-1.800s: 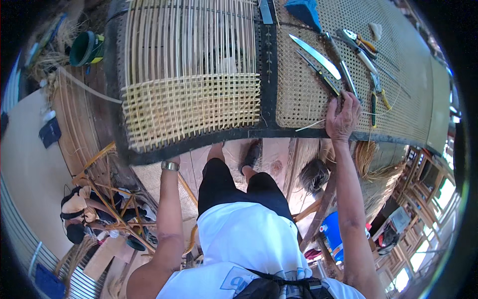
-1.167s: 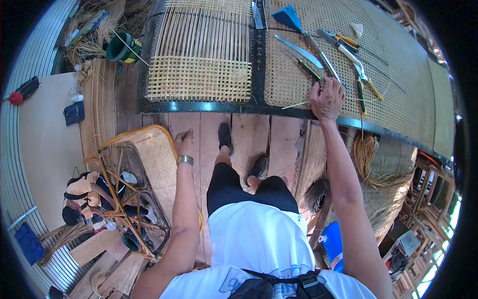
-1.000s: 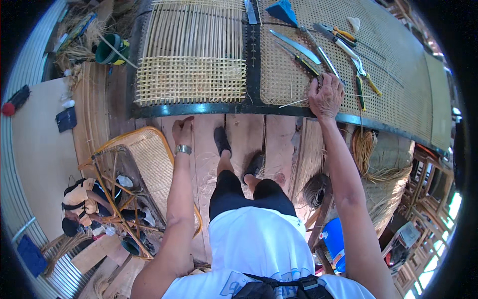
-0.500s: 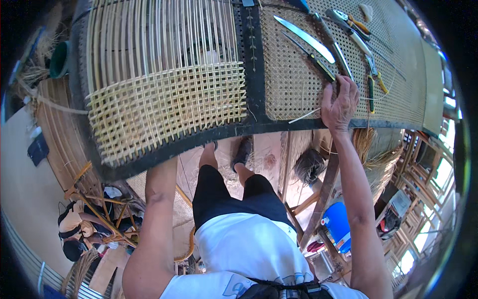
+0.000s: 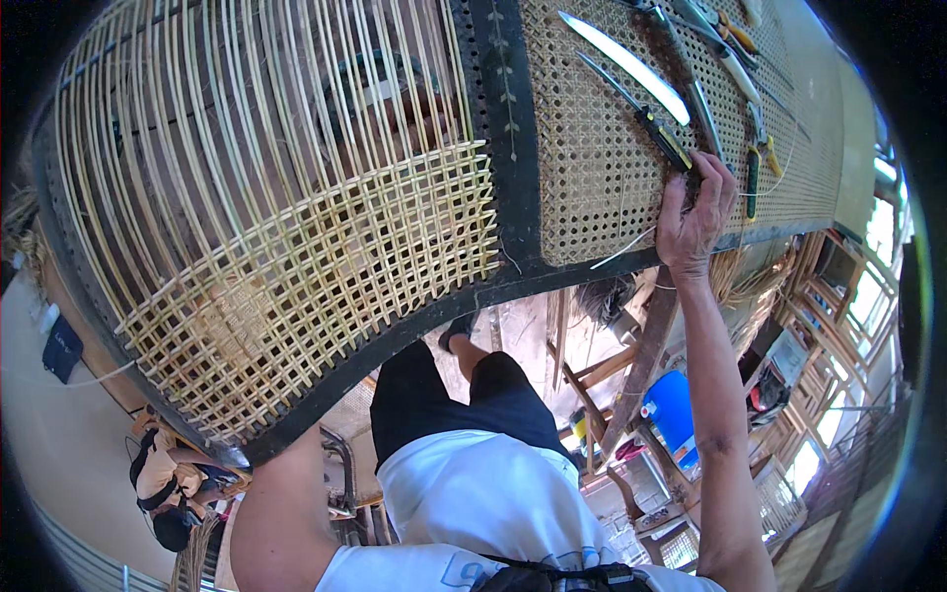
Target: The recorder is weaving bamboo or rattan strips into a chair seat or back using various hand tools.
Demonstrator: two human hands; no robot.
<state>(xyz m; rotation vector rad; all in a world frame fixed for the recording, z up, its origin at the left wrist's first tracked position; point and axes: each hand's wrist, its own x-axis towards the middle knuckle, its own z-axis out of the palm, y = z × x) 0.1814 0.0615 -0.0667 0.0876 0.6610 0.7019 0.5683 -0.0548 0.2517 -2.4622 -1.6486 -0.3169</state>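
Observation:
A panel of open cane weave in a dark frame lies in front of me, loose strands running away from its woven part. My left forearm goes under the near left edge; the weave and frame hide that hand's fingers. On the finer cane panel to the right, my right hand rests with bent fingers, thumb and forefinger at the end of a black and yellow screwdriver. A pale cane strand passes by this hand. A curved knife blade lies just beyond.
Pliers with green and yellow handles and other hand tools lie at the far right of the panel. Below stand a blue container and wooden chair frames. Another person is low at the left.
My view has shifted, so the open weave fills more of the left. My left arm sits farther under the near left edge. My right hand stays by the screwdriver handle.

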